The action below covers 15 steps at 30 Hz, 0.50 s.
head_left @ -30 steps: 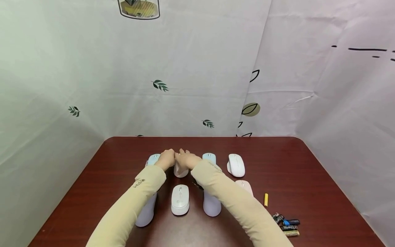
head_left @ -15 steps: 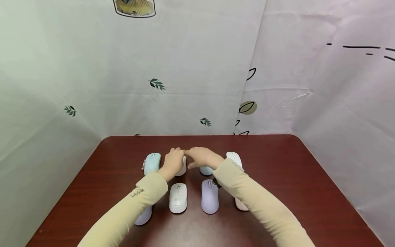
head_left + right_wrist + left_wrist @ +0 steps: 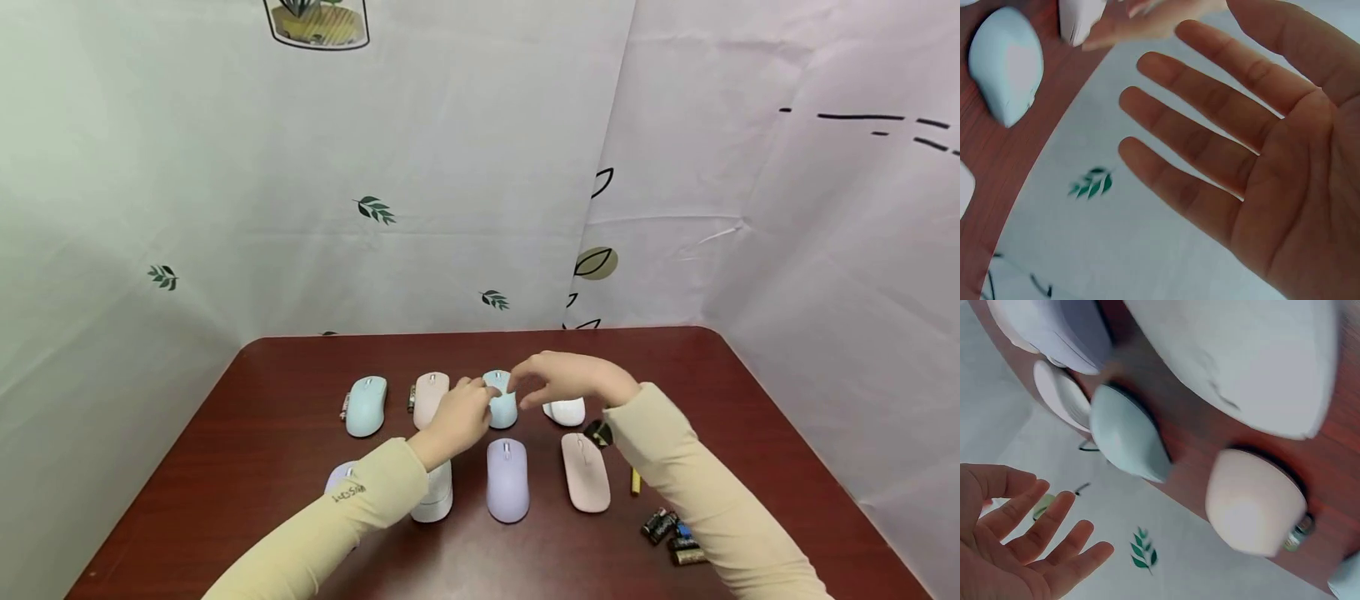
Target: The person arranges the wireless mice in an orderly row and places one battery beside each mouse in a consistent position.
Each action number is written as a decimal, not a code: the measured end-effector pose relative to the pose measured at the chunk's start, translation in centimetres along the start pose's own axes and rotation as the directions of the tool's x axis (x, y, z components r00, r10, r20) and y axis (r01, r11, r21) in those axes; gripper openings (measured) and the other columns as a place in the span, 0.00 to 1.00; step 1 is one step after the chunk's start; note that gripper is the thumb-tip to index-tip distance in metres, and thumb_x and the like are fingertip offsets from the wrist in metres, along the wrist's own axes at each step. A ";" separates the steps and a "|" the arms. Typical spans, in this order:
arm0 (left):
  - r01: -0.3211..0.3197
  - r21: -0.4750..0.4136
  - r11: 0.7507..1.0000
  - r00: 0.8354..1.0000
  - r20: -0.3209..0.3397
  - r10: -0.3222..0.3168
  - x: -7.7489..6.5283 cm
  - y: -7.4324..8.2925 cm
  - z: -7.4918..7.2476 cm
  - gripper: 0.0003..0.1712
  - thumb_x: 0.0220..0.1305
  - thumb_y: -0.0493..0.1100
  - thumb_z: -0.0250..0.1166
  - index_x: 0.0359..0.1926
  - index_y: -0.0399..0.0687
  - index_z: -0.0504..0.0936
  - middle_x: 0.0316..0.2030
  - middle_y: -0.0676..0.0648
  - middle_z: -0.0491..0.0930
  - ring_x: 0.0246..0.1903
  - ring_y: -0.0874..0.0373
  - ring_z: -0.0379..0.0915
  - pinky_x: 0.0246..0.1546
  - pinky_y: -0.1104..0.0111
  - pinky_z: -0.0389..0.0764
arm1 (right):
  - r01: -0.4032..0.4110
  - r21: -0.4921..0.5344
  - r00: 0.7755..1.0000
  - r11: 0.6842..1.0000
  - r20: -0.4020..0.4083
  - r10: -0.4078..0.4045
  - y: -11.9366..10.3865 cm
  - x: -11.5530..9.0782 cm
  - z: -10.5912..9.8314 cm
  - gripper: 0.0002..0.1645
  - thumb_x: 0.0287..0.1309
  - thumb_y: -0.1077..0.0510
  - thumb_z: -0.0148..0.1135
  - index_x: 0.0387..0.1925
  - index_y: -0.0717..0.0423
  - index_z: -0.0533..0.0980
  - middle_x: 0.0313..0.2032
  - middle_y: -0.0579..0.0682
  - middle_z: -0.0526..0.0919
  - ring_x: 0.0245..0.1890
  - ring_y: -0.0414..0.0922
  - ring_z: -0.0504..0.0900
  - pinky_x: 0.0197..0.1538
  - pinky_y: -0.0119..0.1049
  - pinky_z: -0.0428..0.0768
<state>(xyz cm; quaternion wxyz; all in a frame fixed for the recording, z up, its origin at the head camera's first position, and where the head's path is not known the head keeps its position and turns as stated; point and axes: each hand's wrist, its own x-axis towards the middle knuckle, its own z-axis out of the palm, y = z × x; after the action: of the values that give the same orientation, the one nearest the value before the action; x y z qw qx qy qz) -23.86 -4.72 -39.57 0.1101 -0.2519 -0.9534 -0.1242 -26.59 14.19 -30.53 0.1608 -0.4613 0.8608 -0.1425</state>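
My left hand (image 3: 459, 418) is over the table at the left side of a light-blue computer mouse (image 3: 501, 410) in the back row. My right hand (image 3: 568, 379) hovers at the other side of it, partly over a white mouse (image 3: 566, 412). In the left wrist view the left hand (image 3: 1029, 540) has loosely spread fingers and holds nothing. The right wrist view has the right hand (image 3: 1229, 131) with long, extended fingers and a bare palm. A pink mouse (image 3: 431, 398) lies left of the left hand, with a battery (image 3: 411, 399) beside it.
Another light-blue mouse (image 3: 367, 406) has a battery (image 3: 345, 407) beside it. The front row has purple (image 3: 507, 482), pink (image 3: 586, 473) and white (image 3: 433, 500) mice, plus a purple one (image 3: 339, 475) mostly under the left sleeve. Loose batteries (image 3: 663, 527) and a yellow battery (image 3: 635, 482) lie right.
Both hands have moved right, from the back-row pink mouse to either side of the light-blue mouse. They have drawn apart, leaving the pink mouse and its battery in sight.
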 end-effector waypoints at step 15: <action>-0.163 -0.022 0.986 0.986 -0.030 0.162 0.1 5.7 1.2 0.11 0.56 0.42 0.66 0.41 0.48 0.84 0.35 0.51 0.82 0.36 0.55 0.76 0.34 0.69 0.77 | -0.091 0.104 0.959 0.990 -0.258 0.115 4.6 -5.5 1.9 0.18 0.61 0.60 0.59 0.52 0.58 0.76 0.49 0.53 0.82 0.48 0.50 0.80 0.49 0.44 0.78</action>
<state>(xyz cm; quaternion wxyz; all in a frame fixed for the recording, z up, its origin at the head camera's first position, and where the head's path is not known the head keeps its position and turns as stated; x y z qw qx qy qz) -21.22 0.51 -39.60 0.1302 -0.3283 -0.9265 -0.1300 -26.40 21.07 -33.25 0.0730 -0.3850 0.8900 -0.2331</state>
